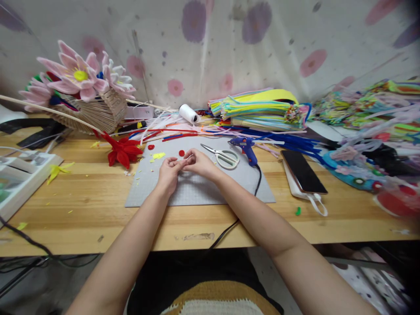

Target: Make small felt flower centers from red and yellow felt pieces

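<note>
My left hand [170, 172] and my right hand [198, 163] meet over the grey cutting mat [203, 192]. Their fingertips pinch together around something too small to make out; a thin pale bit shows between them. Just beyond the fingers lies a red disc [181, 153], with a second red round piece [151, 147] farther left. Yellow scraps [159, 155] are scattered beside my left hand. To the right of my right hand rest scissors [226, 158] with pale handles, their blades closed, and a blue glue gun [246, 149] on its side.
A red fuzzy flower [122, 151] lies left of the mat, near a basket [95, 111] of pink flowers. Bundled pipe cleaners [259, 109] and a white thread spool [188, 113] line the back. A phone [303, 171] lies right; a power strip [26, 175] stands left. The glue gun's cord [226, 231] crosses the front edge.
</note>
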`<state>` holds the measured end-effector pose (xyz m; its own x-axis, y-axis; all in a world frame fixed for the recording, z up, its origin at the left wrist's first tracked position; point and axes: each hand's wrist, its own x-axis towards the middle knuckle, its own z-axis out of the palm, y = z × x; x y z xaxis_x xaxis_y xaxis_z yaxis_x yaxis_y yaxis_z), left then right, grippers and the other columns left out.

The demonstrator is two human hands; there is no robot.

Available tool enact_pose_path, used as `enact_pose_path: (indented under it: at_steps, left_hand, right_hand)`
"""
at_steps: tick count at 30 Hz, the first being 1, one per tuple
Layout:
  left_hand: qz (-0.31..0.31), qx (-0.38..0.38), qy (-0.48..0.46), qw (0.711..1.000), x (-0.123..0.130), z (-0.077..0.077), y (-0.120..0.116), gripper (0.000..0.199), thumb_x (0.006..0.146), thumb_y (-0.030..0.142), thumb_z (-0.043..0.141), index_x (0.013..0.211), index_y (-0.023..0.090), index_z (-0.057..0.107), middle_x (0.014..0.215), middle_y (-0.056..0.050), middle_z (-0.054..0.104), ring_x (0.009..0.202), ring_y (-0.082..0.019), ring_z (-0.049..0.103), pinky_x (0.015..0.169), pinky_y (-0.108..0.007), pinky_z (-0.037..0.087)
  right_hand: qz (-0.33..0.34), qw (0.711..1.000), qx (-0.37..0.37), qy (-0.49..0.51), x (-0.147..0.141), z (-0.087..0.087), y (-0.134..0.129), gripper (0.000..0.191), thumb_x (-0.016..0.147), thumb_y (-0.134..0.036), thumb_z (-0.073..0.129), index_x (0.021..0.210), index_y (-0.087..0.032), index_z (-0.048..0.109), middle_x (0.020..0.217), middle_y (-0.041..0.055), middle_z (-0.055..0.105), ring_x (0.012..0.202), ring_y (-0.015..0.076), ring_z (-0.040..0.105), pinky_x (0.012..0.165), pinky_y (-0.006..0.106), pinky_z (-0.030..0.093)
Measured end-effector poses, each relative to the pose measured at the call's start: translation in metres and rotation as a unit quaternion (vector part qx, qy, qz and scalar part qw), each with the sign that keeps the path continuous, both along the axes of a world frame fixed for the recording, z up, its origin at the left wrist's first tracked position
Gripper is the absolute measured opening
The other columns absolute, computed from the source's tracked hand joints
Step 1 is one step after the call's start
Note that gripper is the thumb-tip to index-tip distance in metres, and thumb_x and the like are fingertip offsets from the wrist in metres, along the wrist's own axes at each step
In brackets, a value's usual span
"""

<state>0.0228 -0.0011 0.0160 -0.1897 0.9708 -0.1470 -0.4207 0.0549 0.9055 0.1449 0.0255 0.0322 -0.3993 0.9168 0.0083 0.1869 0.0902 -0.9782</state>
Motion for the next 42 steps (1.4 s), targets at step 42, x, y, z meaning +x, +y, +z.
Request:
enact_pose_path:
  at_steps: [42]
  left_hand:
    - [0.046,0.058,0.134,0.988,-0.003,0.003,0.0,0.029,0.059,0.028,0.073,0.082,0.015,0.06,0.075,-0.005,0.066,0.075,-0.015,0.063,0.066,-0.026,0.045]
  right_hand:
    - [-0.11,0.992,-0.057,-0.019,0.016,0.003,0.0,0.043,0.055,-0.014,0.075,0.08,-0.02,0.042,0.057,-0.0076,0.059,0.053,0.0093,0.056,0.058,0.025,0.045]
